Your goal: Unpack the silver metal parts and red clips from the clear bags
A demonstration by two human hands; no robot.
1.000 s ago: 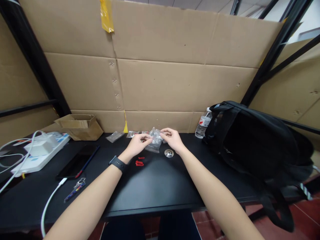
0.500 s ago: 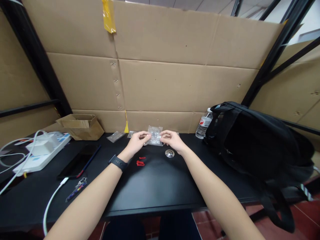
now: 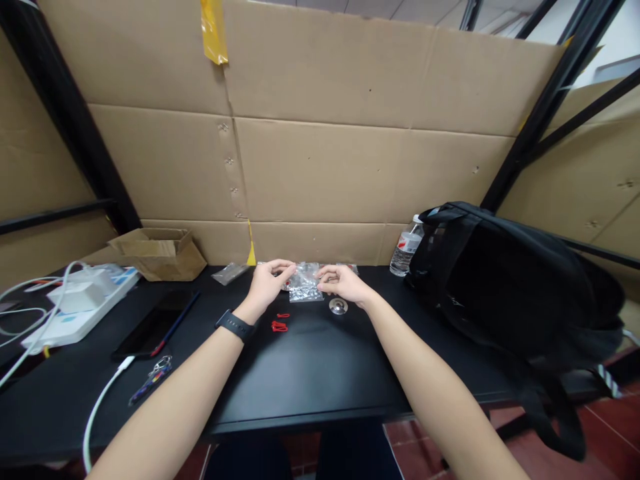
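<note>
A clear plastic bag (image 3: pixel 306 288) spans the gap between my two hands near the back of the black table. My left hand (image 3: pixel 270 283) pinches its left side with thumb and fingers. On the right side, my right hand (image 3: pixel 343 283) has its fingertips closed on the bag. The bag's contents are too small to make out. Just in front of the right hand lies a shiny round metal disc (image 3: pixel 339 306). Several small red loops (image 3: pixel 280 327) rest on the table, nearer to me than the left hand.
Left stand a cardboard box (image 3: pixel 163 255), a white power strip (image 3: pixel 83 310), a dark phone (image 3: pixel 155 323) and a keychain (image 3: pixel 151 380). Another clear packet (image 3: pixel 229 273) lies at the back. At right are a water bottle (image 3: pixel 406 248) and a black backpack (image 3: pixel 515 293). Cardboard (image 3: pixel 320 173) walls the back.
The plastic bag has come down and tilted toward me between my hands. Both hands have shifted only slightly. The disc and red loops lie where they were.
</note>
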